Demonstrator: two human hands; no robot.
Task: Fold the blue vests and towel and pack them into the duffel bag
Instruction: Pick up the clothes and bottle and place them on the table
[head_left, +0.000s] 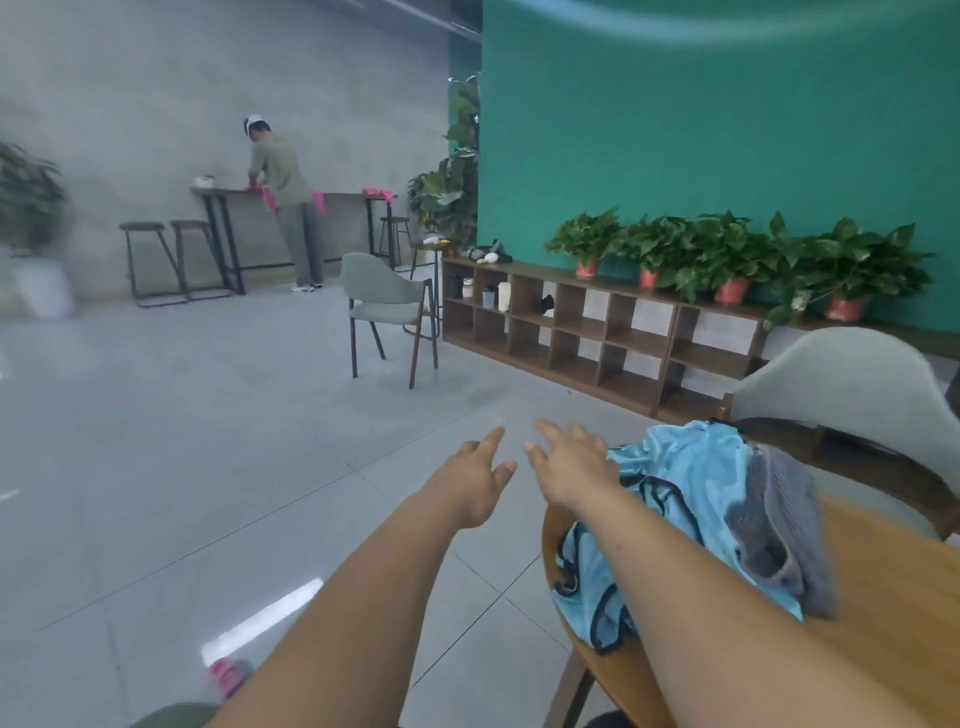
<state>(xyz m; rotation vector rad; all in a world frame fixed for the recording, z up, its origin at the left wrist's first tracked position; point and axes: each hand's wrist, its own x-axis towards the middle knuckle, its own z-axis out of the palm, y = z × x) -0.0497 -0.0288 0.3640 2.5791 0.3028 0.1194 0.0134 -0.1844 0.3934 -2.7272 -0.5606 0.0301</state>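
Just beside right hand (571, 475) (left hand (475, 486) farther), blue vests (691, 499), towel (779, 525).

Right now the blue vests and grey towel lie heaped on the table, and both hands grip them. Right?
No: the head view shows the left hand and right hand open, gripping nothing. The vests and towel are heaped on the table.

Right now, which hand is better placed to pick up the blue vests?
Right. The right hand is open beside the blue vests on the wooden table; the left hand hangs over floor.
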